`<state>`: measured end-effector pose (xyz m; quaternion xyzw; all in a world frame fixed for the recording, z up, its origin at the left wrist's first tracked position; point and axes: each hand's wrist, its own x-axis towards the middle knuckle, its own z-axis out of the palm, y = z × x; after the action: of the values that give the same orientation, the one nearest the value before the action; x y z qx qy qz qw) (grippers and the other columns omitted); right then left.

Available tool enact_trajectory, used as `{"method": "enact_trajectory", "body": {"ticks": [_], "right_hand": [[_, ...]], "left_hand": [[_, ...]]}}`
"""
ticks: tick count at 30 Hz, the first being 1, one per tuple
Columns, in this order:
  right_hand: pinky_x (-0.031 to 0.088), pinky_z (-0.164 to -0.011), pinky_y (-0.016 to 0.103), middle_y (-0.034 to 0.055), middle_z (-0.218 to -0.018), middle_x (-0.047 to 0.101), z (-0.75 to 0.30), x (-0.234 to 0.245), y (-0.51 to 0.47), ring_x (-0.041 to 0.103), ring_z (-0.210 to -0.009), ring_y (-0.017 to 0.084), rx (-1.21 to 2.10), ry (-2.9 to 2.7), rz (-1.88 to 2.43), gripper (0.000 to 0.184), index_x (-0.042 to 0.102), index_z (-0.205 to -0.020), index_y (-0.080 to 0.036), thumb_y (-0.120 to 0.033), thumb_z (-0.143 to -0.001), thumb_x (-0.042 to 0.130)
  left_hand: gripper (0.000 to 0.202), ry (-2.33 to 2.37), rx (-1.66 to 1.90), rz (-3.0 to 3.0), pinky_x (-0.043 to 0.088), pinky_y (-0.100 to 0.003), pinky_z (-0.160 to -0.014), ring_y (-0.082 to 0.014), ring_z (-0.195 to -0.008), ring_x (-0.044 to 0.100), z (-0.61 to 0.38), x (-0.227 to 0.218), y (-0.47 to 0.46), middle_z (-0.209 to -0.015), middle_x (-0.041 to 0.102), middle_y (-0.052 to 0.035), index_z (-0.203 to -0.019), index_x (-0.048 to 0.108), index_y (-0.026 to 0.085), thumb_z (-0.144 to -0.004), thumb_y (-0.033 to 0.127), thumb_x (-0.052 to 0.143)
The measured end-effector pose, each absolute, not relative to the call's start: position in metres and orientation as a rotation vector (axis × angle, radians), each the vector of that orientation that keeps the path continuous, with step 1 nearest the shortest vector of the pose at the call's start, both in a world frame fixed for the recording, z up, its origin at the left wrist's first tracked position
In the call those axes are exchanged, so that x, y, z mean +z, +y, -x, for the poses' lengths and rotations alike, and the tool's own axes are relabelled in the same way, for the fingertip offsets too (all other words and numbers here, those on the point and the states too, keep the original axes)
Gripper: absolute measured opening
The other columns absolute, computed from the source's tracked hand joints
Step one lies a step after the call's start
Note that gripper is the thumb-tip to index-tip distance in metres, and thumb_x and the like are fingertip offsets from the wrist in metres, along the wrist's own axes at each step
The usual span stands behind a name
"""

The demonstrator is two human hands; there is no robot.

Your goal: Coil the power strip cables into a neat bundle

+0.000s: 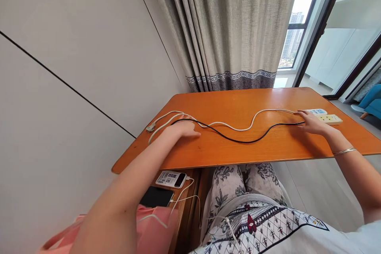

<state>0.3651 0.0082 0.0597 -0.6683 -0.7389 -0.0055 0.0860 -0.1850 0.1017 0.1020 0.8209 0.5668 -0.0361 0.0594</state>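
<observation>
Several cords (244, 142) stretch across the table (282, 143) between a part-open left hand (185, 127) and part-open right hand (313, 123), grips unclear, a pink bag (159, 226) below it, contents hidden.

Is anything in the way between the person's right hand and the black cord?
Nothing visible: the black cord runs up to the right hand, though whether it is gripped is unclear. The white cord mostly lies beyond the black one, meeting it near the left hand.
</observation>
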Motion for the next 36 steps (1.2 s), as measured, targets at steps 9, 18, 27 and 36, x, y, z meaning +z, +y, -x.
{"method": "enact_trajectory", "body": {"ticks": [9, 18, 27, 36], "right_hand": [[0.031, -0.116, 0.054, 0.0189, -0.148, 0.048, -0.204, 0.061, 0.029, 0.043, -0.139, 0.037, 0.338, -2.703, 1.273, 0.093, 0.050, -0.144, -0.018, -0.068, -0.069, 0.073], [0.043, -0.103, 0.042, 0.0221, -0.128, 0.060, -0.121, 0.050, 0.049, 0.058, -0.121, 0.032, 0.207, -2.820, 1.392, 0.062, 0.049, -0.140, -0.009, -0.042, -0.089, 0.065], [0.050, -0.087, 0.036, 0.0215, -0.116, 0.066, -0.107, 0.060, 0.054, 0.066, -0.105, 0.031, 0.259, -2.778, 1.585, 0.028, 0.061, -0.109, -0.009, -0.021, -0.084, 0.063], [0.047, -0.079, 0.031, 0.0152, -0.114, 0.069, -0.107, 0.090, 0.057, 0.066, -0.096, 0.023, 0.304, -2.550, 1.592, 0.034, 0.050, -0.126, -0.013, -0.015, -0.093, 0.041]], "left_hand": [[0.033, 1.129, -0.323, -2.760, 0.052, -0.036, -0.079, -0.0289, -0.092, 0.070, 0.099, 0.105, 0.037, -0.099, 0.075, -0.0107, -0.094, 0.075, 0.022, -0.077, 0.047, 0.064], [0.082, 1.179, -0.145, -2.880, 0.028, -0.048, -0.117, -0.0344, -0.144, 0.039, 0.097, 0.058, 0.068, -0.156, 0.039, -0.0225, -0.149, 0.038, 0.013, -0.079, 0.043, 0.069], [0.030, 1.405, -0.075, -2.850, 0.049, -0.043, -0.093, -0.0309, -0.108, 0.065, 0.102, 0.057, 0.085, -0.115, 0.068, -0.0180, -0.113, 0.065, 0.014, -0.089, 0.024, 0.050], [0.022, 1.295, 0.720, -2.576, 0.049, -0.034, -0.080, -0.0218, -0.086, 0.064, 0.102, 0.095, 0.085, -0.091, 0.070, -0.0068, -0.093, 0.064, 0.019, -0.089, 0.025, 0.044]]}}
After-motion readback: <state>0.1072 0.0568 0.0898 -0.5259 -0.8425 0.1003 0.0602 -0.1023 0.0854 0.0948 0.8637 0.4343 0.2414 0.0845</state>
